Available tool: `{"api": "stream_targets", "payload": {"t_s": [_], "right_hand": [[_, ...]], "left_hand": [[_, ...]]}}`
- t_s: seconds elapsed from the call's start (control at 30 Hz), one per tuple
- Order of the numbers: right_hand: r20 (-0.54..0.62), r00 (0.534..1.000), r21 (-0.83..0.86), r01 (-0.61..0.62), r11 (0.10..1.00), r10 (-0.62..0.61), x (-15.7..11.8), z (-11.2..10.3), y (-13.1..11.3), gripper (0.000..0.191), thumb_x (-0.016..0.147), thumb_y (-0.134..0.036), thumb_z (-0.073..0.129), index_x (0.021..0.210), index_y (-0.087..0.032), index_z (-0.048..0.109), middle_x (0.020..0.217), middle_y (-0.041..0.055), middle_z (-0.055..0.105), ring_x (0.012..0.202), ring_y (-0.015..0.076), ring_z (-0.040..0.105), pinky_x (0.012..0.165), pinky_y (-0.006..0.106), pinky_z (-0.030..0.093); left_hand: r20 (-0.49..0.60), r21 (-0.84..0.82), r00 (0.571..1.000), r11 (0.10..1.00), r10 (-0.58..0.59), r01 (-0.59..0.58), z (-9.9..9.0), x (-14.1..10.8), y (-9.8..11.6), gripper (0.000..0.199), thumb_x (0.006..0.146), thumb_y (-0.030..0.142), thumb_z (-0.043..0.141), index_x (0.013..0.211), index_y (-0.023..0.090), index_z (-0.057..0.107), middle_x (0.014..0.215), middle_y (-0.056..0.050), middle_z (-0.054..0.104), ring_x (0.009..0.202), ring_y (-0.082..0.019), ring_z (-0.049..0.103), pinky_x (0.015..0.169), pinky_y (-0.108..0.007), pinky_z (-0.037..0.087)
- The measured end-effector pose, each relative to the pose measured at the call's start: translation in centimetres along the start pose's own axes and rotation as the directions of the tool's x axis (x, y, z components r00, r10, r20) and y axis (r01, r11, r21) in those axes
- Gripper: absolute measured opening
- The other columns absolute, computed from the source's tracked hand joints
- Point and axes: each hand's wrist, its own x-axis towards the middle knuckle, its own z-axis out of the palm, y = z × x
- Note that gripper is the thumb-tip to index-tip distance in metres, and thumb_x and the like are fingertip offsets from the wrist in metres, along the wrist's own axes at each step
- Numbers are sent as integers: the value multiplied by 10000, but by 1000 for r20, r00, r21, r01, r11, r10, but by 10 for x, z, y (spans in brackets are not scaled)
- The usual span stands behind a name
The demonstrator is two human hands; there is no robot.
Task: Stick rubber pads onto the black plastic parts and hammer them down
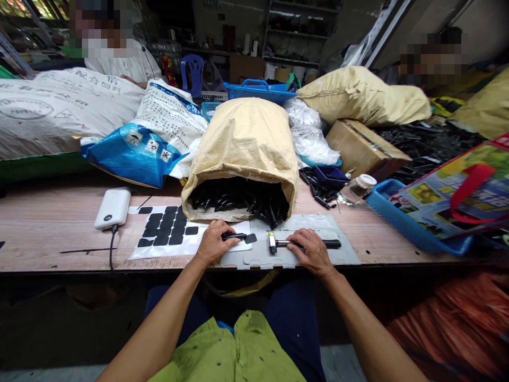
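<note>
Between the thumb and fingers of my left hand (214,243) is a slim black pen-shaped piece (238,235), pointing right. A small black rounded square (251,239) lies just past its tip. My right hand (312,250) closes on the handle of a small hammer (333,244), whose pale, yellowish-topped head points left over a grey board (345,254). Left of my left hand, a white sheet (137,252) carries rows of black square pads (163,232). Ahead, a tan woven sack (246,138) lies with its mouth towards me, full of similar black pieces (234,196).
On the left stand a white power bank (113,208) with a cable and a blue-white sack (139,143). To the right are a clear jar (357,189), a cardboard box (361,148) and a blue tray (417,233). Two people sit beyond the table, which ends close before me.
</note>
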Motion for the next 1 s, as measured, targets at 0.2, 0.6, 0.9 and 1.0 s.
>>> {"api": "stream_targets", "payload": {"t_s": [0.2, 0.6, 0.9, 1.0], "right_hand": [[-107, 992, 98, -54, 994, 64, 6, 1, -52, 190, 1002, -269, 545, 1137, -237, 674, 1016, 60, 665, 941, 201, 633, 833, 339, 495], [-173, 975, 157, -114, 981, 141, 33, 35, -123, 334, 1025, -238, 514, 1319, -306, 659, 994, 42, 666, 885, 153, 661, 789, 252, 518], [-135, 978, 77, -148, 986, 157, 33, 35, -118, 339, 1021, -238, 515, 1310, -323, 671, 945, 36, 662, 841, 153, 655, 725, 244, 501], [-139, 978, 77, -147, 986, 157, 29, 34, -115, 342, 1024, -230, 504, 1307, -323, 672, 941, 34, 663, 841, 149, 658, 729, 241, 503]], "left_hand": [[24, 11, 1000, 1000, -16, 15, 1, 1, 0, 179, 713, 253, 847, 868, 218, 764, 860, -19, 675, 930, -227, 546, 829, -339, 451], [26, -22, 999, 999, 30, -30, 0, 2, -4, 181, 726, 261, 848, 893, 215, 793, 874, -25, 622, 921, -215, 535, 830, -332, 445], [-2, -42, 1000, 999, 28, -28, 5, 1, -8, 190, 709, 217, 844, 894, 236, 806, 856, -21, 615, 913, -213, 541, 830, -341, 454], [-13, -38, 999, 999, 29, -29, 7, 1, -10, 171, 715, 214, 826, 882, 237, 805, 855, -23, 622, 913, -215, 546, 836, -346, 461]]}}
